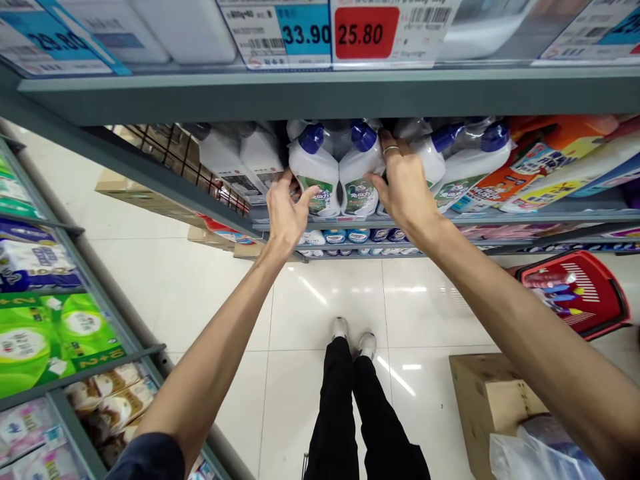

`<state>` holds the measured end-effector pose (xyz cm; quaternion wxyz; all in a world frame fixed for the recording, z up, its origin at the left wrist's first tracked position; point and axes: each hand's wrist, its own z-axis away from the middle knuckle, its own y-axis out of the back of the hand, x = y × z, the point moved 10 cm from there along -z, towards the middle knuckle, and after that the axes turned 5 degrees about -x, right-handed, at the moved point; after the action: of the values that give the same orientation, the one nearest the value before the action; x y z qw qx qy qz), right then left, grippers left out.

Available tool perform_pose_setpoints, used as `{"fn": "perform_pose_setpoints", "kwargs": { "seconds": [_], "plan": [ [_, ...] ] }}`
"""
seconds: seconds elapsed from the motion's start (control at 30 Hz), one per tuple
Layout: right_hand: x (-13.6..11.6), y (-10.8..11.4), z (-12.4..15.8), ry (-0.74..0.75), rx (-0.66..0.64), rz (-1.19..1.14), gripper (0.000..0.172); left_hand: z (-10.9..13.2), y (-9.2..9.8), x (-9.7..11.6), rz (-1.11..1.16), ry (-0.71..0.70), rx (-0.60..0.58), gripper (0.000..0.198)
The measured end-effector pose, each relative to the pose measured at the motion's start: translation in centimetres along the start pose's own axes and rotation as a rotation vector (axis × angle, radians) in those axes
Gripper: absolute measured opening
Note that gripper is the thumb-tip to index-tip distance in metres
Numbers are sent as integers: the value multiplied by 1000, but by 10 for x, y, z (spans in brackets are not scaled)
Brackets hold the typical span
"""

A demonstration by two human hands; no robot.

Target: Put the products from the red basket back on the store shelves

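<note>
Two white bottles with blue caps stand side by side at the front of a shop shelf [500,217]. My left hand [286,212] curls around the left side of the left bottle [314,172], thumb on its front. My right hand [403,181], a ring on one finger, presses against the right side of the right bottle [357,175]. Both arms reach forward and up to that shelf. More white bottles with blue caps [453,160] stand to the right, partly hidden by my right hand.
Price tags reading 33.90 [303,32] and 25.80 [367,32] hang on the shelf above. A red shopping basket [585,293] and an open cardboard box [493,400] sit on the white tiled floor at right. Shelves of packaged goods [45,333] run along the left.
</note>
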<state>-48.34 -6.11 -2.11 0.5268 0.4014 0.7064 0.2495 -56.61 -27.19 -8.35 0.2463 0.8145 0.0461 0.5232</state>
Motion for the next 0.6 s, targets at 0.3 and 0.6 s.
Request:
{"fn": "perform_pose_setpoints", "kwargs": {
  "seconds": [0.3,0.6],
  "plan": [
    [-17,5,4,-127,-45,125,67,12,-4,-2,-4,10,54,56],
    [-25,4,11,-104,-52,220,61,17,7,-3,-93,-54,99,52]
  ]
}}
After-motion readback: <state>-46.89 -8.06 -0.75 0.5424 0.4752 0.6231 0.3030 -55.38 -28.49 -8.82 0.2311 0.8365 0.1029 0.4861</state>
